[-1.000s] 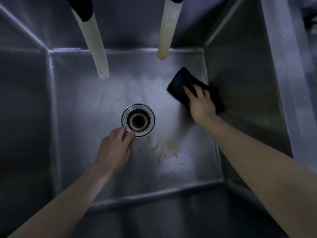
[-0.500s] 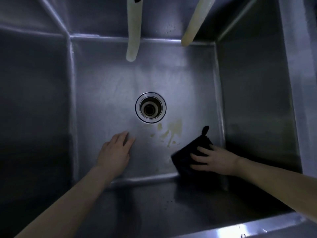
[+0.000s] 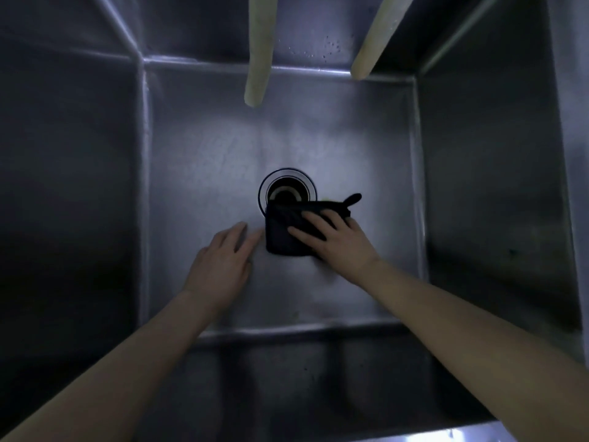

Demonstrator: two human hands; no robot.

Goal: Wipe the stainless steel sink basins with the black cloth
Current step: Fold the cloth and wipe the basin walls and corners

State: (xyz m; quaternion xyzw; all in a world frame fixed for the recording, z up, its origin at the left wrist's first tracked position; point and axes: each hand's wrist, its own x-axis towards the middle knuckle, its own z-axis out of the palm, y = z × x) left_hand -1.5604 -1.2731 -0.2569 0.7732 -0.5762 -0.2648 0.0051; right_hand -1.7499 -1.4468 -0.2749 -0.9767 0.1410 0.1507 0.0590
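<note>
My right hand [image 3: 338, 240] presses the cloth [image 3: 287, 231] flat, fingers spread, drain [image 3: 287, 190] touching at twelve o'clock; my left hand [image 3: 220, 266] rests open at nine.

You have one steel sink basin [image 3: 197, 161] before you, with one round drain [image 3: 287, 190] in its floor. Two pale hoses [image 3: 258, 49] hang over it. One black cloth [image 3: 288, 229] lies inside. Two bare hands [image 3: 220, 269] are in view.
</note>
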